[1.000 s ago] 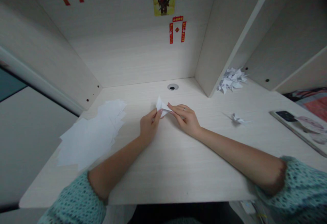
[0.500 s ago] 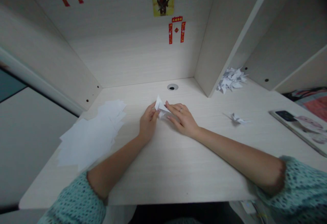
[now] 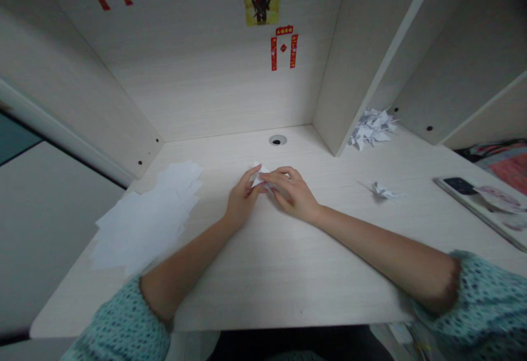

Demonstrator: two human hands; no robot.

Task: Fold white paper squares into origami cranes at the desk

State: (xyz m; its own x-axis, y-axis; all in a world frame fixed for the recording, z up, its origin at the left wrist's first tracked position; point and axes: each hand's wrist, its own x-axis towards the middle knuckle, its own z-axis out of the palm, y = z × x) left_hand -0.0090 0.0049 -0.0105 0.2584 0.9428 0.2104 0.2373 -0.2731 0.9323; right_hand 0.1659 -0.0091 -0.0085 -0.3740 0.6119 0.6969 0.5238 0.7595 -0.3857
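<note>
Left hand point(image 3: 242, 196) and right hand point(image 3: 293, 192) both pinch one small folded white paper point(image 3: 257, 179); one spiky white paper figure point(image 3: 382, 191) and one pale rectangular phone point(image 3: 477, 197) lie rightward.

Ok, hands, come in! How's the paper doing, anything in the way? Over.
Left hand holding folded paper. Right hand at it too. Hands partly hide it. Loose sheets off left, apart from both hands.

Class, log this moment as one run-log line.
left hand: holding folded paper | right hand: touching it | white sheets: desk, left | small folded piece: desk, right
</note>
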